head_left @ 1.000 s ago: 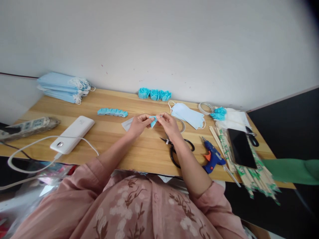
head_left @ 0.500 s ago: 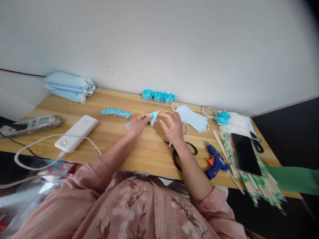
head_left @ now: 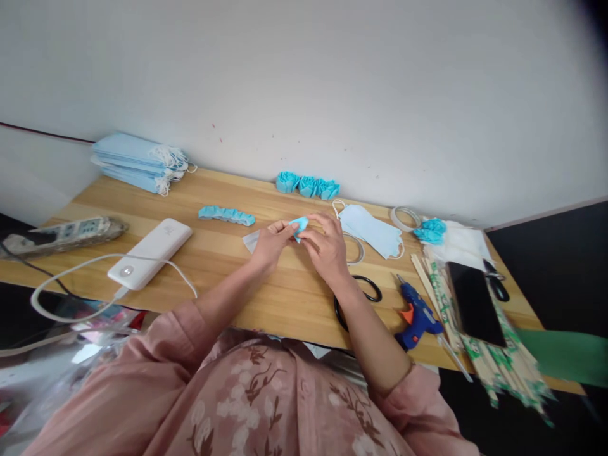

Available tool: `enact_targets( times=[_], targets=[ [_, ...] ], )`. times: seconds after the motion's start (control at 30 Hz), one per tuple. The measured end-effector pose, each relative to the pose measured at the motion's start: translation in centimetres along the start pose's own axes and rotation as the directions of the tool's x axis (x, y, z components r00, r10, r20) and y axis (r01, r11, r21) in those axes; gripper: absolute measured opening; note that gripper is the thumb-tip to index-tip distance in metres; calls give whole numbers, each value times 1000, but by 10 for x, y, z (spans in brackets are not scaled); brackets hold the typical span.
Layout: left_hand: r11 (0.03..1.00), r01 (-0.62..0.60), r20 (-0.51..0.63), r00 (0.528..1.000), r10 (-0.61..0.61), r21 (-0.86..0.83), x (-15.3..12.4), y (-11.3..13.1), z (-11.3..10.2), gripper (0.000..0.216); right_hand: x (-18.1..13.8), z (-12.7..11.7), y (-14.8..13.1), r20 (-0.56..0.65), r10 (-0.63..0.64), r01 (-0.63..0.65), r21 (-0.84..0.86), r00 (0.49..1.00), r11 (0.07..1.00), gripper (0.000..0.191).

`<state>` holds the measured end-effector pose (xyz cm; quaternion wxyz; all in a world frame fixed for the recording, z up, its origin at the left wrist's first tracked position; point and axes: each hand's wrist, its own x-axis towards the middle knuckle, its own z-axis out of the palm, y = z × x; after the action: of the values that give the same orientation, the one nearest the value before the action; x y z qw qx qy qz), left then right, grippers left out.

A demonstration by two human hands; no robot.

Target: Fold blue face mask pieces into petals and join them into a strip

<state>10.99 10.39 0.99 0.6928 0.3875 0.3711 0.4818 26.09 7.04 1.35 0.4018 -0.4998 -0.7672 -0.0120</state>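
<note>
Between my two hands is a small folded piece of light blue fabric (head_left: 299,226), like face mask material. My left hand (head_left: 272,244) pinches its left side, thumb on top. The fingers of my right hand (head_left: 327,246) are closed on its right side. Beside my left hand a pale sheer strip (head_left: 250,240) lies on the wood. Left of it sits a gathered blue strip (head_left: 227,216). Three blue fabric roses (head_left: 308,185) stand in a row by the wall. Under my right forearm, black-handled scissors (head_left: 370,286) are partly hidden, near a tape roll (head_left: 355,249).
A stack of blue face masks (head_left: 137,161), a power strip (head_left: 71,235) and a cabled white power bank (head_left: 149,253) occupy the left. Rightward lie a flat mask (head_left: 373,229), another tape roll (head_left: 405,218), a blue glue gun (head_left: 417,313), a phone (head_left: 475,304) and wrapped chopsticks (head_left: 503,373).
My right hand has come in from the right and now grips the blue piece together with the left. The pointed triangle has been folded smaller. The whole view has shifted slightly.
</note>
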Motion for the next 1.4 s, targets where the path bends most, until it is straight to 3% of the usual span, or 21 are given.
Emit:
enact_targets(
  times=[0.3, 0.77, 0.83, 0.97, 1.1, 1.27, 1.4],
  targets=[
    [999, 3, 11, 1000, -3, -42, -1, 2, 1, 39, -4, 6, 1, -115, 165, -152, 113, 980, 982, 10],
    [987, -79, 6, 997, 79, 142, 2, -7, -1, 36, -1, 4, -4, -70, 334, -307, 257, 940, 916, 12],
    [986, -81, 2, 997, 81, 149, 1, -6, -1, 36, -2, 5, -3, -45, 400, -369, 302, 915, 879, 9],
    [975, -95, 22, 995, 92, 200, 2, -5, 0, 40, -2, 6, 1, 67, 532, -512, 395, 844, 763, 27],
    [968, -114, 64, 993, 102, 222, 4, -5, -1, 41, -2, 5, 2, 135, 526, -521, 475, 839, 709, 18],
    [973, -95, 165, 984, 60, 211, 2, -3, 0, 39, -1, 3, 2, 192, 610, -571, 638, 768, 517, 21],
    [960, -81, 154, 987, 40, 267, -2, -1, 0, 34, 0, 3, 1, 190, 626, -554, 694, 757, 460, 24]
  ],
)
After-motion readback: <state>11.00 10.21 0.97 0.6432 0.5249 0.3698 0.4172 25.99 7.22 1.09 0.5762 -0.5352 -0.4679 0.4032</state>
